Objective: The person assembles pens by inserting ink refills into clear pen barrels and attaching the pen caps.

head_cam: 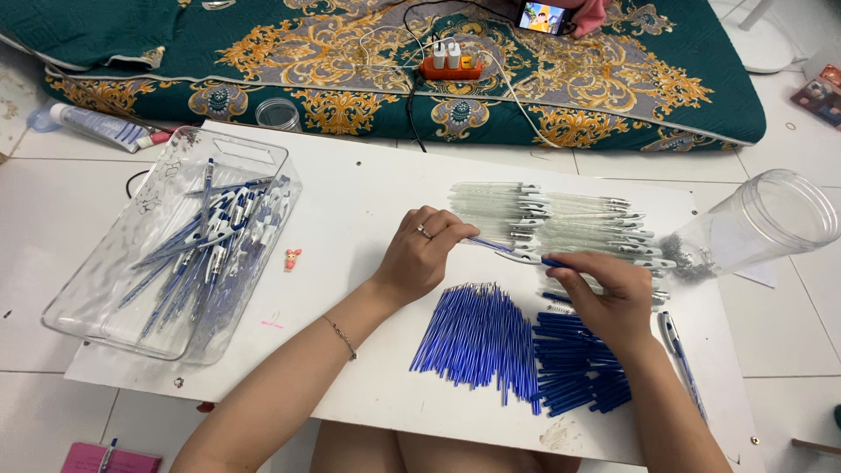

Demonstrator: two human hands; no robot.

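Far left, on white bench board [368, 175]: clear rectangular plastic tray [96, 289] holding a loose heap of finished blue-and-white click pens [210, 245]; judged the done pile, perhaps a few dozen. Small pink figurine [293, 258] just beside tray's right wall.

Centre: left hand [422, 254], ring on one finger, thin bracelet at wrist, grip narrow, pinched on the tip end of a thin blue ink refill [487, 244]. Below it, fanned bundle of bare blue refills [477, 337], many unused.

Right of centre: right hand [604, 298], grip closed around a translucent white pen barrel [519, 256], refill meeting its open end; whether already seated, cannot tell. Above, two rows of empty white barrels with clips [561, 219], lying side by side. Under right hand, stack of short dark blue plastic sleeves [578, 368]. One assembled pen [679, 350] alone near bench edge.

Far right: clear plastic jar on its side [762, 223], small dark springs [692, 263] spilled at its mouth.

Judged: assembly partway, sizeable stock of parts left.
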